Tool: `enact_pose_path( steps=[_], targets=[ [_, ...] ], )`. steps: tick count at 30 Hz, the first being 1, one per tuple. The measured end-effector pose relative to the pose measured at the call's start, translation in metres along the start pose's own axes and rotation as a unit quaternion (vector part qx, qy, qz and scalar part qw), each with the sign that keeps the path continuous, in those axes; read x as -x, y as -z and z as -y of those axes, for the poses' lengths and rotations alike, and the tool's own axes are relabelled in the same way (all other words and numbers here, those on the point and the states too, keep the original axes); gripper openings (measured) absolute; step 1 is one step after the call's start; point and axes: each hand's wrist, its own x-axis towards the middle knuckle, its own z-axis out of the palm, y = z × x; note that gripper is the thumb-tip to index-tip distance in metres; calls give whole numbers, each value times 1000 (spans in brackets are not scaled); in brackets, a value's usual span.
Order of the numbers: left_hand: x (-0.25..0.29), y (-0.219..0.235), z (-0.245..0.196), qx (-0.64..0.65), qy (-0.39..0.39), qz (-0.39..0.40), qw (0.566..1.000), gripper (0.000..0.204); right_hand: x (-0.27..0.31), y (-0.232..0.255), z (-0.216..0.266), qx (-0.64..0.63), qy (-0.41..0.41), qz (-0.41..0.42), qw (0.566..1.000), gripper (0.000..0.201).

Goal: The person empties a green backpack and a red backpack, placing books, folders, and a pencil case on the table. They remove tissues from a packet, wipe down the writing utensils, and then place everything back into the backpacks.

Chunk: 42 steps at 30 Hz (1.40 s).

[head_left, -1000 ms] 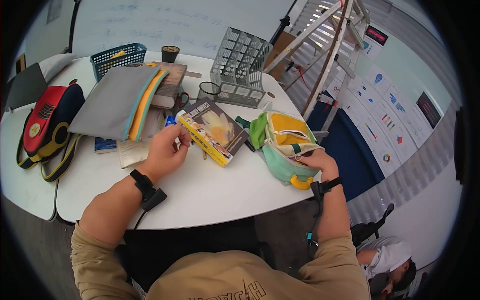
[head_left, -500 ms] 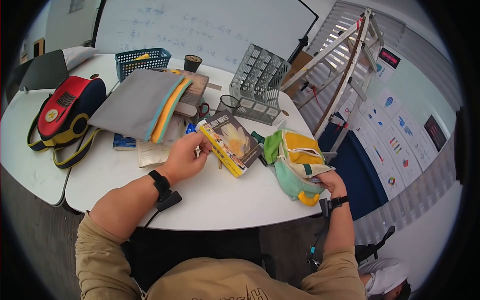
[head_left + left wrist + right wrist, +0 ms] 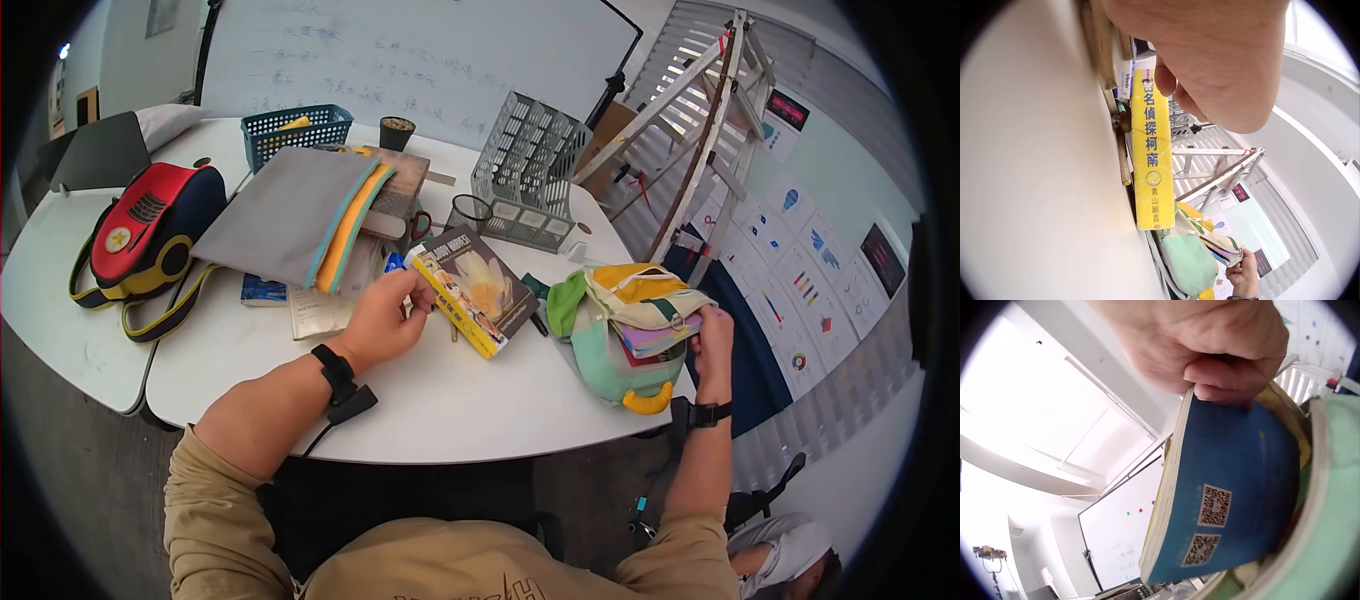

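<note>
My right hand (image 3: 712, 340) grips a book at the mouth of a green, cream and yellow backpack (image 3: 610, 365) on the table's right side. The book's blue cover with two QR codes (image 3: 1241, 462) faces the right wrist camera; its lower part is inside the bag. From the head, a lilac face of it (image 3: 655, 338) shows under the flap. My left hand (image 3: 385, 315), fingers loosely curled, is beside a thick yellow-spined book (image 3: 475, 285) with a flower on its dark cover. Its fingertips overlap that book's upper end in the left wrist view.
A grey zip pouch (image 3: 290, 205) lies over several books left of centre. Further left sits a red and navy bag (image 3: 150, 225). At the back stand a blue basket (image 3: 300, 135), a small plant pot (image 3: 397, 132), a mesh cup (image 3: 470, 212) and a grey file rack (image 3: 530, 165).
My right hand has risen from inside the backpack, drawing the lilac and blue book partway out. My left hand stays near the yellow-spined book. The head view has swung right.
</note>
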Motion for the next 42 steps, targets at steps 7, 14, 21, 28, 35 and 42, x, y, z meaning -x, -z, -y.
enact_pose_path(
  steps=[7, 14, 21, 28, 35, 42],
  targets=[
    [1, -1, 7, -6, -15, -11, 1000, 18, 30, 31, 79, 200, 68, -14, 977, 28],
    [1, -1, 5, 0, 1, -2, 1000, 18, 88, 79, 154, 87, 192, 10, 978, 22],
    [0, -1, 2, 61, 59, 24, 996, 19, 126, -25, 154, -161, 152, 259, 940, 27],
    [-9, 3, -3, 449, 164, 99, 873, 46, 117, -195, 110, -298, 65, 347, 887, 19],
    [-16, 0, -26, 412, 223, 33, 883, 46, 124, -249, 96, -295, 31, 276, 914, 28],
    [-15, -7, -21, 398, 222, -23, 890, 40, 89, -274, 110, -343, 56, 269, 899, 50]
  ],
)
